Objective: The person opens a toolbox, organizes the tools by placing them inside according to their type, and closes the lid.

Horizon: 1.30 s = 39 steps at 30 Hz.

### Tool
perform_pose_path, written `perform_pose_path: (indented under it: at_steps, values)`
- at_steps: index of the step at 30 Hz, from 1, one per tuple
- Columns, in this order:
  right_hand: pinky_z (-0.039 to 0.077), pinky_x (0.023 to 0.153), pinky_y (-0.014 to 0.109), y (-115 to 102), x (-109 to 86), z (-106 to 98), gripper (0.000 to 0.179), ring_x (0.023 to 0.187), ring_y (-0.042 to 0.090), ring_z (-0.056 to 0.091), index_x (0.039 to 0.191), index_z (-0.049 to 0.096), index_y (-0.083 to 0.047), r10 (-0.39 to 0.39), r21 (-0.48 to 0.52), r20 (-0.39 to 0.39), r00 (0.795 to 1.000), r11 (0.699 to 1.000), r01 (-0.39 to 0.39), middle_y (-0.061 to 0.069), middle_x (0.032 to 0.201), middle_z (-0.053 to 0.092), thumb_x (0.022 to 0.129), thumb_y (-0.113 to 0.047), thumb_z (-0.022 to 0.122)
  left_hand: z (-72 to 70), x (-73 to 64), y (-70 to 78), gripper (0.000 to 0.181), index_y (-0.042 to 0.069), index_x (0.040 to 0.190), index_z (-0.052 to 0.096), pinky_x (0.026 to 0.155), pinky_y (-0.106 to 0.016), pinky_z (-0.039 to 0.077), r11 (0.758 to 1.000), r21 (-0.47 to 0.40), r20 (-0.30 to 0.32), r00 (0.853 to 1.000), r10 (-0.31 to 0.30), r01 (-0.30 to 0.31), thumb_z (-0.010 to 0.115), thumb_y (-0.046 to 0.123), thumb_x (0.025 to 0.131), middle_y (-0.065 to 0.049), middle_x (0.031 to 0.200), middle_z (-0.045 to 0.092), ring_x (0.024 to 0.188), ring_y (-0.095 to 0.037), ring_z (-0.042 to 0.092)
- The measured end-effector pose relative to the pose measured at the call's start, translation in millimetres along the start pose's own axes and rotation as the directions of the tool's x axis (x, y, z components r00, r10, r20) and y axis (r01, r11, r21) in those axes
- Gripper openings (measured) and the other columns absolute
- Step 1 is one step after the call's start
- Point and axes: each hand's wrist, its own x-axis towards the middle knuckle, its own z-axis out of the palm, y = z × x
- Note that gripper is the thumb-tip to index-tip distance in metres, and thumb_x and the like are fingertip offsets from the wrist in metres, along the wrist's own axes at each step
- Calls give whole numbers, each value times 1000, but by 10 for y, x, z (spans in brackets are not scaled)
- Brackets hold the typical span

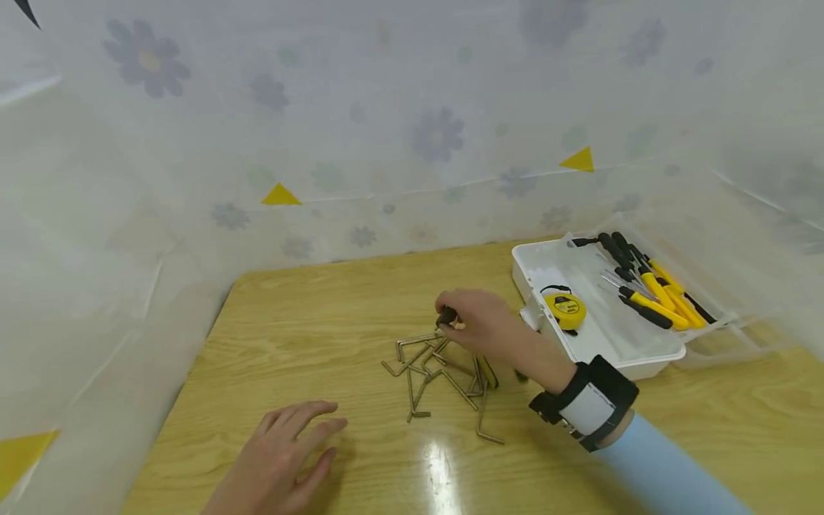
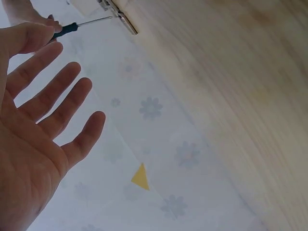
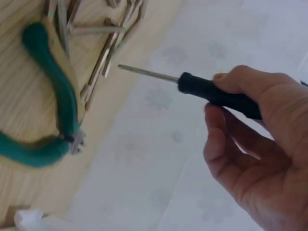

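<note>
A screwdriver (image 3: 219,94) with a dark handle and thin metal shaft is pinched between the thumb and fingers of my right hand (image 1: 479,322). In the head view its black handle (image 1: 446,316) shows above the far side of a pile of L-shaped hex keys (image 1: 438,372). Pliers (image 3: 62,91) with green and tan handles lie beside the hex keys, mostly behind my right arm in the head view. My left hand (image 1: 283,454) hovers over the near left of the table, fingers spread and holding nothing; its palm (image 2: 29,154) shows in the left wrist view.
At the right a white toolbox (image 1: 531,265) stands open. It holds a yellow tape measure (image 1: 566,310) and several yellow-and-black screwdrivers (image 1: 663,290). Behind the wooden table (image 1: 309,315) hangs a flowered sheet (image 1: 399,129) with yellow triangles.
</note>
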Motion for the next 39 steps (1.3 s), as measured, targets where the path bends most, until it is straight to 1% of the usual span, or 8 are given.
perform_pose_path:
  at_steps: [4, 9, 14, 23, 30, 35, 37, 39]
  values:
    - [54, 63, 28, 105, -144, -197, 32, 79, 16, 70, 114, 67, -7, 76, 93, -173, 982, 994, -61, 2, 91, 73, 85, -11, 82, 15, 8, -14, 50, 21, 111, 74, 70, -44, 57, 1000, -7, 18, 1000, -2, 2, 30, 45, 109, 1, 118, 71, 98, -17, 69]
    - [60, 66, 27, 270, -337, -500, 42, 79, 18, 74, 123, 65, -3, 130, 186, -372, 919, 980, -63, 8, 94, 75, 84, -2, 81, 31, 13, -42, 50, 21, 111, 74, 69, -44, 57, 1000, -8, 12, 1000, 1, -1, 30, 45, 108, 1, 117, 72, 97, -17, 69]
    - [54, 72, 7, 410, -565, -786, 49, 82, -10, 68, 131, 63, -2, 222, 246, -477, 851, 963, -113, 13, 99, 71, 85, 7, 76, 43, 66, -66, 48, 21, 114, 73, 72, -43, 57, 999, -26, 17, 999, 37, -36, 31, 44, 108, 1, 120, 71, 100, -18, 69]
    - [41, 73, -4, 644, -831, -1168, 46, 82, -30, 50, 128, 65, 5, 255, 91, -612, 749, 963, -253, 21, 97, 69, 84, 7, 76, 73, 295, -3, 39, 22, 137, 62, 86, -44, 56, 987, -109, 80, 989, 126, -117, 51, 41, 105, 1, 136, 64, 116, -18, 65]
    - [34, 72, -9, 920, -963, -1234, 46, 78, -19, 57, 129, 65, 9, 281, -15, -574, 769, 935, -353, 26, 96, 69, 85, 3, 77, 113, 520, 101, 55, 26, 134, 62, 93, -41, 54, 976, -123, 165, 966, 198, -179, 81, 29, 83, 2, 139, 62, 118, -16, 63]
    - [61, 72, 36, 1140, -881, -1187, 50, 78, 42, 72, 134, 58, 14, 374, -95, -361, 854, 896, -433, 29, 96, 70, 90, -3, 74, 162, 607, 204, 52, 26, 131, 63, 94, -40, 54, 962, -127, 190, 946, 264, -243, 81, 30, 83, 2, 139, 63, 121, -16, 63]
    - [59, 69, 54, 1233, -789, -1176, 49, 79, 43, 72, 135, 55, 15, 425, -103, -242, 872, 882, -459, 32, 98, 69, 94, -6, 70, 171, 619, 229, 50, 26, 130, 64, 95, -40, 54, 958, -131, 188, 942, 278, -256, 81, 31, 83, 1, 137, 64, 121, -17, 64]
    - [58, 67, 50, 1335, -688, -1180, 49, 78, 42, 71, 137, 53, 14, 473, -102, -134, 871, 867, -487, 34, 101, 69, 96, -9, 68, 177, 626, 244, 48, 26, 128, 65, 95, -40, 55, 957, -126, 181, 943, 280, -260, 81, 31, 83, 1, 136, 65, 121, -17, 64]
